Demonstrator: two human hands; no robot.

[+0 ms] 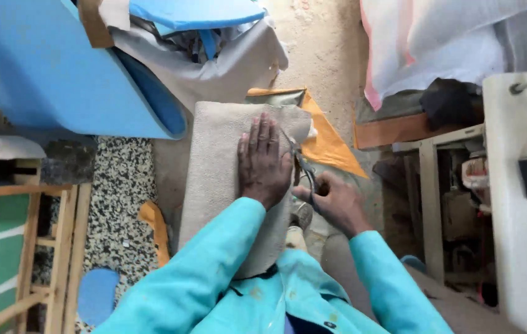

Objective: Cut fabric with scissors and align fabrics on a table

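Observation:
A long grey upholstered cushion piece lies on my lap, running away from me. My left hand presses flat on it near its right edge, fingers spread and pointing away. My right hand is closed on dark-handled scissors, whose blades sit at the cushion's right edge just beside my left hand. Both sleeves are turquoise.
Blue foam sheets and grey fabric are piled at the upper left. An orange fabric piece lies on the floor beyond the cushion. A wooden frame stands left; a white sewing machine table stands right.

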